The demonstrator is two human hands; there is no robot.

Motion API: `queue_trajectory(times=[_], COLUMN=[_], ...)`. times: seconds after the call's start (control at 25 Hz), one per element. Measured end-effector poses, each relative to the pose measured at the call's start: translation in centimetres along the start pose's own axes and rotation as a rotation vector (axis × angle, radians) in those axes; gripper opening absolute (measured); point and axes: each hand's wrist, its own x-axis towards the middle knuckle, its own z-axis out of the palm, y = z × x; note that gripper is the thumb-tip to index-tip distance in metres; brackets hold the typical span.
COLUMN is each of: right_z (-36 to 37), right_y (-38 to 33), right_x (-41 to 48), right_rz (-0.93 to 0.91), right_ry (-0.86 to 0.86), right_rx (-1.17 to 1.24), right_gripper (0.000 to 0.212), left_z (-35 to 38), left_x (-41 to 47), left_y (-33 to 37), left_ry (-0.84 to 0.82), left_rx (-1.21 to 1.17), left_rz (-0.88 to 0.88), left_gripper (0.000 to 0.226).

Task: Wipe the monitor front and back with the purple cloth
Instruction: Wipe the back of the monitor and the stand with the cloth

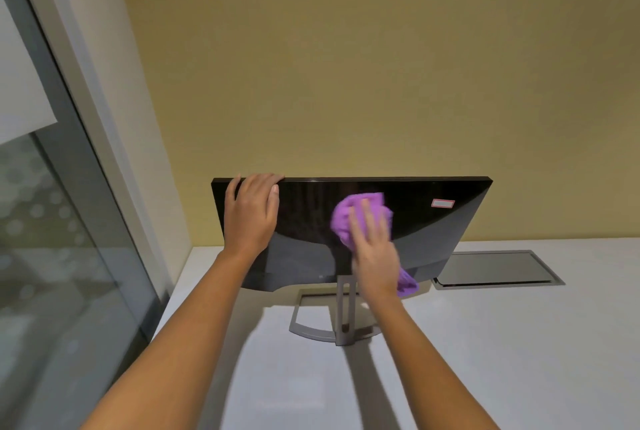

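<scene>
A thin, flat black glossy monitor (433,232) stands upright on a pale grey desk (519,343), approx. centre of view, on a grey metal stand (343,312) w/ 1 flat post and an open rectangular foot. The post runs up the side facing the camera, and that same side carries 1 small red-edged white sticker (443,203) near the top R corner. The left hand (251,218) grips the monitor's top L corner: fingers hooked over the upper edge, thumb lying on the near face, palm against the panel. The right hand (375,256) lies flat on the near face a bit R of centre, fingers straight and close together, pressing a bunched purple cloth (346,218) to the surface. It's motion-blurred, so the exact finger spread isn't sharp. The cloth sticks out above and L of the fingertips, and 1 loose end hangs below the wrist, just beside the post. Both bare forearms reach in from the bottom of the view. On the desk to the R, behind the monitor's lower corner, sits a flush grey metal cable hatch (491,268). A plain mustard-yellow wall (346,66) rises behind, and a grey-framed glass window (52,256) runs down the L side.
</scene>
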Motion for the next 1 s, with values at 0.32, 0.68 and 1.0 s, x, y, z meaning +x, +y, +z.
queue_trajectory(times=[0.32, 0.68, 1.0], right_z=[-2.7, -1.3, -2.4], right_y=[-3.3, 0.6, 2.8], right_x=[3.4, 2.3, 2.3], right_rz=[0.433, 0.538, 0.227], right_ry=[0.130, 0.135, 0.170], right_rx=[0.302, 0.267, 0.187], right_gripper=[0.074, 0.065, 0.076], left_z=[-0.6, -0.3, 0.8], left_x=[-0.3, -0.3, -0.2], left_y=[-1.2, 0.1, 1.1], left_ry=[0.005, 0.058, 0.145], left_rx=[-0.045, -0.053, -0.016], left_rz=[-0.025, -0.119, -0.198], left_gripper=[0.045, 0.045, 0.039])
